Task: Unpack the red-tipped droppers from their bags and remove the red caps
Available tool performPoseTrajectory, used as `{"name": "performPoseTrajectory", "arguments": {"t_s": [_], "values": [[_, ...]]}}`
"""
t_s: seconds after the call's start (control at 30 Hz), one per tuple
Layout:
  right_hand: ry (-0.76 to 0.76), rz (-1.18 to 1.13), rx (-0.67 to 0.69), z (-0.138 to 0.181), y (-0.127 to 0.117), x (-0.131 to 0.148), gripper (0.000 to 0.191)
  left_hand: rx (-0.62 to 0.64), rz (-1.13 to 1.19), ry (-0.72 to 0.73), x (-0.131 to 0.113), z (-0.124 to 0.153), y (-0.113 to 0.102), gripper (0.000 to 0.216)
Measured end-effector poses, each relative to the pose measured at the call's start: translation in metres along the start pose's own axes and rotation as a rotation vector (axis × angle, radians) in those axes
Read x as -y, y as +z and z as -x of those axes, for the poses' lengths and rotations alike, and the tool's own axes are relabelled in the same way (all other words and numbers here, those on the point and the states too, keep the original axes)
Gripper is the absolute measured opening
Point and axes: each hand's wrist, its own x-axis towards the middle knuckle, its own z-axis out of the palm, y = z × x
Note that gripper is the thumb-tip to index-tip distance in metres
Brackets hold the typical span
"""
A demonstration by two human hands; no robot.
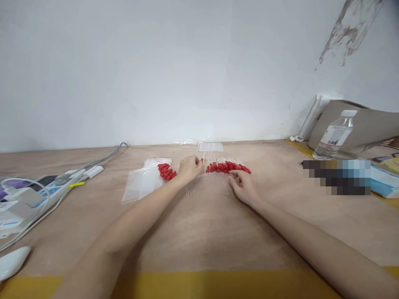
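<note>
My left hand [189, 167] is closed in a pinch on a red-tipped thin stick [202, 160], which looks like a dropper with a red rubber bulb. Many similar pieces with red bulbs [229, 166] lie in a pile to its right, their pale thin stems pointing toward the wall. Nearer to me lies a row of thin clear tubes [207, 185] side by side. My right hand [243, 186] is at the right end of that row, thumb and forefinger brought close together; what lies between them is too small to make out. Loose red bulbs [166, 171] sit left of my left hand.
Clear plastic bags [137, 185] lie under and beside the loose bulbs. Another small bag [210, 147] rests by the wall. At left are a power strip [46, 197] with cables and a white mouse [14, 262]. A water bottle [335, 135] and grey bag [368, 124] stand at right.
</note>
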Motion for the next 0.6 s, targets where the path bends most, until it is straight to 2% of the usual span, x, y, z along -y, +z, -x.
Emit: {"name": "performPoseTrajectory", "arguments": {"t_s": [0.1, 0.13, 0.23, 0.4, 0.6], "values": [[-0.079, 0.030, -0.123, 0.000, -0.003, 0.004, 0.042, -0.066, 0.034, 0.102, 0.012, 0.030, -0.014, 0.015], [-0.115, 0.045, -0.137, 0.001, -0.004, 0.007, 0.048, -0.108, 0.054, 0.188, 0.016, 0.042, -0.017, 0.013], [-0.269, 0.095, -0.088, 0.003, -0.005, 0.015, 0.058, -0.182, 0.065, 0.403, 0.028, 0.075, -0.021, 0.011], [-0.538, 0.145, 0.085, 0.008, -0.001, 0.025, 0.048, -0.207, 0.108, 0.583, 0.037, 0.099, -0.018, 0.008], [-0.649, 0.177, 0.109, 0.010, 0.004, 0.030, 0.030, -0.195, 0.124, 0.667, 0.036, 0.099, -0.016, 0.009]]}}
